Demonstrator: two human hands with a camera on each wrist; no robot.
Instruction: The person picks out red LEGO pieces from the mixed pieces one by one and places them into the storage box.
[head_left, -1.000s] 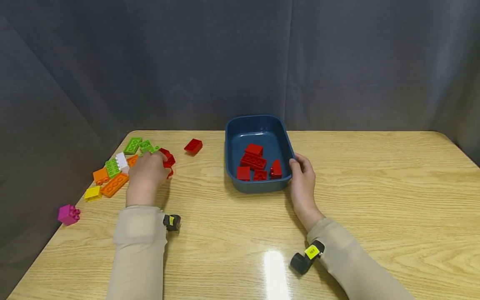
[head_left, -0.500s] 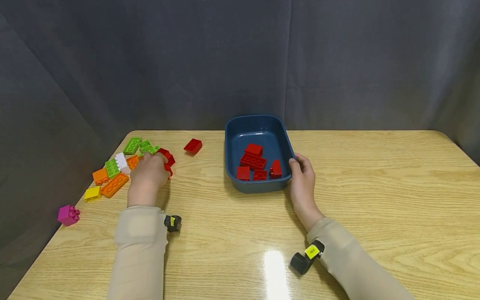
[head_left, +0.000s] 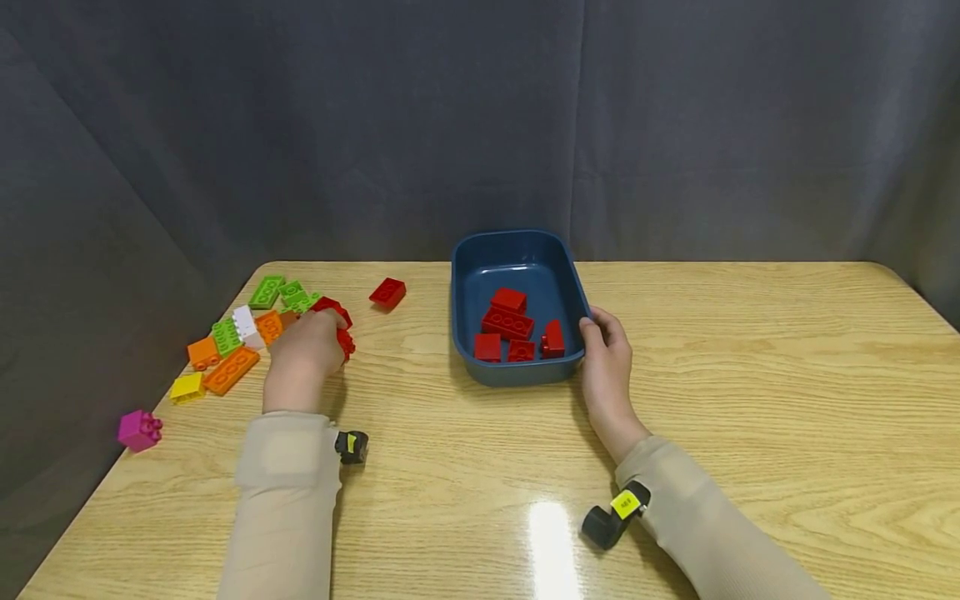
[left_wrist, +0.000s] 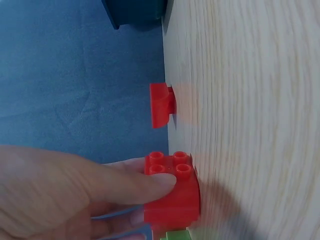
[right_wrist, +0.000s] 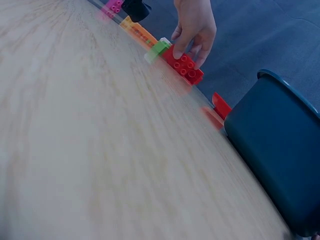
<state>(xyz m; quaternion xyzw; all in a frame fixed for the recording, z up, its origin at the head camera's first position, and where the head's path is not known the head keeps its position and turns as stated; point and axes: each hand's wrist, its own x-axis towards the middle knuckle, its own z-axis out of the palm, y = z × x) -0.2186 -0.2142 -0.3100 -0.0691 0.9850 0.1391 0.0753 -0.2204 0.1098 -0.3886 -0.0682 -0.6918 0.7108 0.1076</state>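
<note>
My left hand point(head_left: 306, 343) pinches a red toy building brick point(head_left: 346, 342) at the left pile, thumb on its near side; in the left wrist view the brick point(left_wrist: 172, 195) shows round studs beside the thumb. More red point(head_left: 332, 309) shows just beyond the fingers. My right hand point(head_left: 606, 371) grips the right side of a dark blue bin point(head_left: 517, 377), thumb over the rim. Several red bricks point(head_left: 507, 322) lie in the bin's near half. A lone red brick point(head_left: 387, 293) lies on the table between pile and bin.
Around the left hand lie green bricks point(head_left: 267, 292), a white brick point(head_left: 247, 325), orange bricks point(head_left: 232, 371) and a yellow brick point(head_left: 187, 388). A magenta brick point(head_left: 140, 431) sits at the table's left edge. A dark curtain point(head_left: 517, 125) hangs behind the table.
My left hand has shifted slightly to the right with the red brick, uncovering more of the orange brick to its left. The right hand and the bin have stayed put.
</note>
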